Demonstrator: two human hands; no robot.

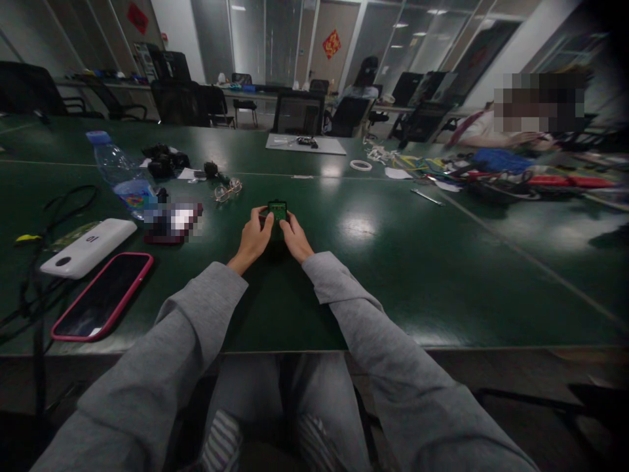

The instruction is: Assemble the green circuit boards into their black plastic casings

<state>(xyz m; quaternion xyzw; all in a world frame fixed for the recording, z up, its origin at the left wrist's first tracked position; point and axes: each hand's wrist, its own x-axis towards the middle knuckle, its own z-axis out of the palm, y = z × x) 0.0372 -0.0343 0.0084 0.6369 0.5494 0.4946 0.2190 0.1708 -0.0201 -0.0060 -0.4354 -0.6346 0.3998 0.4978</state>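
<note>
Small green circuit board in a square black frame (278, 209): was pinched by thumb and fingers of both bare left hand (254, 238) and bare right hand (297, 240), over middle of glossy dark-green table (403, 262). Was flanked, far left, by thin-rimmed eyeglasses (228, 191); near left, by black-screened phone in raspberry-red case (104, 298).

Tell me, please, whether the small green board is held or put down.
Held: the left hand and right hand grip the small green board from both sides.
</note>
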